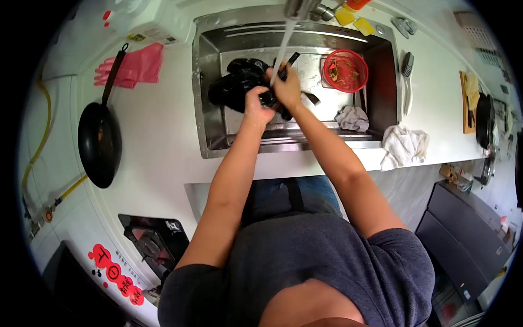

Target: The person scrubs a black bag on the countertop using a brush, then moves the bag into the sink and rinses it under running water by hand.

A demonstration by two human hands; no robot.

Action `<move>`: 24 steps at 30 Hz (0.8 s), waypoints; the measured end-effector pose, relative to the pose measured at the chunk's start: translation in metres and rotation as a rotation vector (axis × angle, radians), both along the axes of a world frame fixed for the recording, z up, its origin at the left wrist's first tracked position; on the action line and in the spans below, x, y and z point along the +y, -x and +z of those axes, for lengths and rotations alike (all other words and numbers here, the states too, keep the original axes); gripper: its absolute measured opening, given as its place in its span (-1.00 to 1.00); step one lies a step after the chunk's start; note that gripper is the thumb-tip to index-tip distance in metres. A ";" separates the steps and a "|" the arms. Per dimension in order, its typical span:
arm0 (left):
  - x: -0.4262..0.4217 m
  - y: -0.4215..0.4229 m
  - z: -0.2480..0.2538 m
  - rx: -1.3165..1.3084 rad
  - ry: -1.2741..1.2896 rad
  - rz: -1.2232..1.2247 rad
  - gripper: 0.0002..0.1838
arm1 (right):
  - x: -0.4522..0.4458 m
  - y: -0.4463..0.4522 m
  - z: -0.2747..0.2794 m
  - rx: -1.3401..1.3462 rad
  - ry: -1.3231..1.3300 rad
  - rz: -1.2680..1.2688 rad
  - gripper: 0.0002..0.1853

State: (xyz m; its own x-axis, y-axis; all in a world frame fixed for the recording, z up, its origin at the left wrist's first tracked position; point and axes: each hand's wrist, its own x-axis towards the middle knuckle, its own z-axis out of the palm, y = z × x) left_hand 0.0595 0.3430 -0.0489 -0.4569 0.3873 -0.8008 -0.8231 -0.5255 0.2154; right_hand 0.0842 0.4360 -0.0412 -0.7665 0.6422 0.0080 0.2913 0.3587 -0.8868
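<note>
From where I stand, the trouble would likely come from the water: it drops in a hard white stream [284, 48] from the tap [298, 8] straight onto the hands, and should it catch a fold of the glossy black bundle [233, 90] at a bad angle, it could spray over the near rim of the steel sink [294, 147] and wet the shirt [316, 250]. Slickness is the other worry; a wet dark stick [293, 59] might slide in the grip and knock the red basket [366, 73], tipping out the scraps [343, 73] inside. The grey rag [352, 119] lies in the sink's near right corner, and if it drifted over the drain, wherever that is, water could back up. As for the fingers, the left hand [259, 108] is curled in, thumb uppermost, around a dark rounded piece [267, 99] at the right side of the bundle; whether the two are joined I can't tell. The right hand [287, 88], somewhat blurred, lies a little farther from the body, its fingers bent closely about the stick, whose end pokes out beyond them. The bundle itself sits crumpled in the left half of the sink, beside both hands.
</note>
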 end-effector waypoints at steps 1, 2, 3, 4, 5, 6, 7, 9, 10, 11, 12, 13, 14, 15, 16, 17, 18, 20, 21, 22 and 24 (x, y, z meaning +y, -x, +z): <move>-0.004 0.005 -0.002 -0.033 -0.060 0.010 -0.67 | -0.006 -0.009 0.005 -0.056 0.132 0.127 -0.46; -0.006 0.006 0.006 0.115 -0.088 0.005 -0.49 | -0.028 -0.021 0.001 -0.067 -0.056 0.073 -0.51; -0.022 0.012 -0.008 0.126 -0.273 -0.122 -0.45 | -0.047 -0.033 0.022 -0.114 -0.086 0.090 -0.57; -0.034 0.019 -0.023 0.137 -0.458 -0.249 -0.40 | -0.065 -0.041 0.020 0.013 -0.145 0.080 -0.60; -0.032 0.019 -0.027 0.167 -0.504 -0.195 -0.40 | -0.071 -0.041 0.021 -0.024 -0.089 0.083 -0.61; -0.030 0.020 -0.031 0.195 -0.554 -0.141 -0.39 | -0.074 -0.041 0.022 -0.059 -0.032 0.090 -0.61; -0.025 0.016 -0.029 0.164 -0.284 -0.092 -0.46 | -0.066 -0.033 0.013 -0.085 0.050 0.004 -0.57; -0.009 0.004 -0.023 0.107 0.258 0.014 -0.61 | -0.038 -0.014 -0.008 -0.322 0.022 -0.129 -0.35; -0.008 0.002 -0.025 0.148 0.202 -0.053 -0.66 | -0.018 -0.007 -0.014 -0.421 0.202 -0.171 -0.33; -0.002 -0.004 -0.014 0.190 0.239 -0.051 -0.69 | 0.001 -0.003 -0.040 -0.512 0.239 -0.213 -0.38; 0.002 -0.008 -0.003 0.234 0.279 -0.046 -0.71 | 0.012 -0.009 -0.051 -0.338 0.255 -0.181 -0.41; 0.000 -0.008 -0.003 0.294 0.242 -0.048 -0.57 | 0.025 -0.011 -0.067 -0.418 0.271 -0.108 -0.36; -0.001 -0.007 0.007 0.347 0.294 -0.091 -0.46 | 0.039 -0.017 -0.079 -0.433 0.184 0.014 -0.29; -0.002 -0.007 0.018 0.397 0.354 -0.129 -0.42 | 0.053 -0.026 -0.069 -0.254 0.229 0.171 -0.21; -0.005 -0.008 0.025 0.444 0.414 -0.168 -0.38 | 0.065 -0.029 -0.068 -0.205 0.071 0.263 -0.15; -0.010 -0.005 0.011 0.485 0.421 -0.237 -0.38 | 0.073 -0.030 -0.054 -0.102 0.428 0.314 -0.13; -0.007 -0.011 0.047 0.542 0.492 -0.308 -0.38 | 0.077 -0.027 -0.031 0.003 0.784 0.358 -0.12; -0.003 -0.021 0.046 0.597 0.407 -0.277 -0.38 | 0.061 -0.028 0.010 -0.014 1.105 0.355 -0.13; -0.003 -0.018 0.027 0.549 0.357 -0.282 -0.34 | 0.050 -0.030 0.031 -0.033 1.036 0.483 -0.14; 0.000 -0.017 0.022 0.599 0.190 -0.186 -0.26 | 0.041 -0.031 0.030 -0.085 1.104 0.417 -0.17; -0.002 -0.008 -0.011 0.450 0.312 -0.060 -0.20 | 0.030 -0.034 0.022 -0.081 0.979 0.412 -0.28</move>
